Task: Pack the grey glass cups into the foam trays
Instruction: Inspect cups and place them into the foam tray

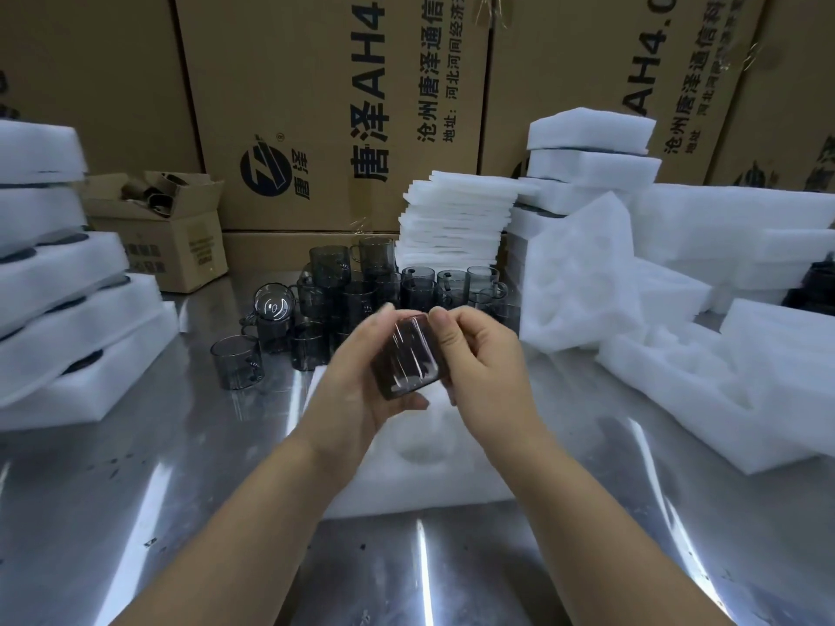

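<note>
Both hands hold one smoky grey glass cup (409, 354) in the air above the middle of the shiny steel counter (135, 490). The left hand (357, 377) cradles it from below and from the left, its fingers curled under the near end and its thumb up at the far end. The right hand (483, 359) grips the cup's right side, with the thumb tip on the far rim and the fingers curled against the wall.

The cup lies tipped over rather than upright. Its long axis runs from the near end, low and towards the person, up and away to the far end. Glare on the glass hides which end is the mouth.

Directly beneath the hands a white foam tray with round pockets (452, 485) lies flat on the counter.

Behind the hands is a cluster of loose grey glass cups (361, 291). Most stand upright, some are stacked, and one at the left lies on its side. Beyond them rises a stack of thin white foam sheets (456, 219).

Stacked foam trays with dark cups showing at their edges (54, 286) stand at the left, and more foam trays (723, 390) lie jumbled at the right. A small open cardboard box (167, 228) sits at the back left, before tall printed cartons (316, 106).
</note>
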